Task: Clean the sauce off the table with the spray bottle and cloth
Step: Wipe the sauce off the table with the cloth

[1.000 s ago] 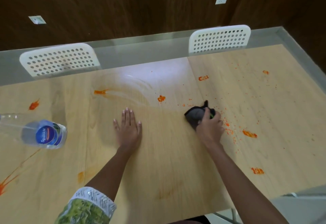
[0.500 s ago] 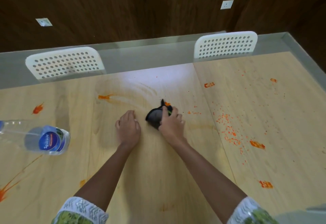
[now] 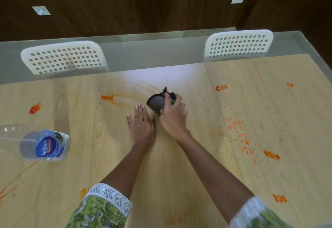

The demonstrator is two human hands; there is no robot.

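Since a moment ago my right hand [image 3: 173, 115] has carried the bunched dark cloth [image 3: 158, 102] up from the small blob it was wiping toward the orange smear [image 3: 115, 98], still gripping it at frame centre. My left hand [image 3: 142, 125] has flattened, fingers straight on the table [image 3: 179, 183]. The spray bottle [image 3: 43, 145] lies at left; sauce specks [image 3: 239, 134] sit right.

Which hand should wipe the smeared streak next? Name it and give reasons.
Right. The right hand already grips the cloth beside the smeared streak; the left hand lies flat on the table, holding nothing.
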